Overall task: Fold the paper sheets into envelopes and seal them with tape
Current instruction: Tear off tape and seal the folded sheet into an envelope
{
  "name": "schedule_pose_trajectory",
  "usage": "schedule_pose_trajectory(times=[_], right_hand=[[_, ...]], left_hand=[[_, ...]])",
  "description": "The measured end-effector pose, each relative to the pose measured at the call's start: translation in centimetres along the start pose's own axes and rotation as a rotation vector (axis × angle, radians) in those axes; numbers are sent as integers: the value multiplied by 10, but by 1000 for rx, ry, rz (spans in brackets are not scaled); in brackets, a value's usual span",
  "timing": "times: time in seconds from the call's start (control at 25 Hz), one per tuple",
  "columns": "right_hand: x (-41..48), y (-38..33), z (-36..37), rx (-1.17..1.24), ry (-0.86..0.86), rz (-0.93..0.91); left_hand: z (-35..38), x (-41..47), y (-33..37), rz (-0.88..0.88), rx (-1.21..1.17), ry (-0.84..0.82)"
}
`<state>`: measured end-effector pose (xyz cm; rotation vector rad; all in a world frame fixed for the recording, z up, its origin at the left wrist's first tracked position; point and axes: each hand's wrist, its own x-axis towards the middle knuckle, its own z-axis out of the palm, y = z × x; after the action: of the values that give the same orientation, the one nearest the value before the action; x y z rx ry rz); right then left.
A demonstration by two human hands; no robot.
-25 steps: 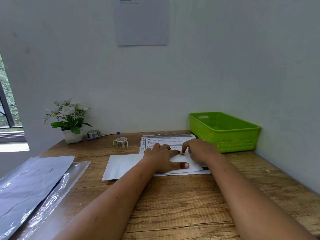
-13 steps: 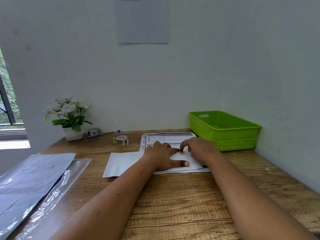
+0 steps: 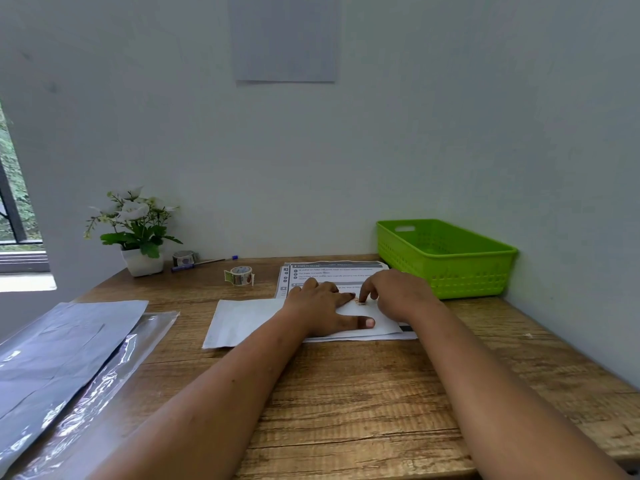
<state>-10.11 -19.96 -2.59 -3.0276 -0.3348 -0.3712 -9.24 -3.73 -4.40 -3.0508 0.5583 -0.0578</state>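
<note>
Folded paper envelope [image 3: 249, 322], mid-tabletop [image 3: 346, 393] atop a printed sheet [image 3: 332, 268]: left hand [image 3: 322, 311] spread flat on it, apparently pinning the flap; right hand [image 3: 398, 294] grasping nothing, forefinger pressing a small tape piece [image 3: 361, 301] onto the seam, likely to seal.

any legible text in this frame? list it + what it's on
"STEPS TO FOLLOW": dark header bar of the white printed instruction sheet; small, so this is a best reading.
Body lines on that sheet: too small to read.
Grey paper sheet on the wall: print at its top edge, cut off and unreadable.
Patterned tape roll and darker tape roll behind it: no legible text.
</note>
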Motion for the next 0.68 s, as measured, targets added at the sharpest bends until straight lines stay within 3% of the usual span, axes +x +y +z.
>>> schedule_pose_trajectory(times=[0.44,0.56,0.68], right_hand=[[-4,4,-13,142,6,84],[-4,8,-15,16,41,136],[-5,6,-11,-23,-26,139]], left_hand=[[-5,-4,-4,-44,6,6],[-28,-13,-36,-241,-127,149],[-41,-35,-89,-623,-193,254]])
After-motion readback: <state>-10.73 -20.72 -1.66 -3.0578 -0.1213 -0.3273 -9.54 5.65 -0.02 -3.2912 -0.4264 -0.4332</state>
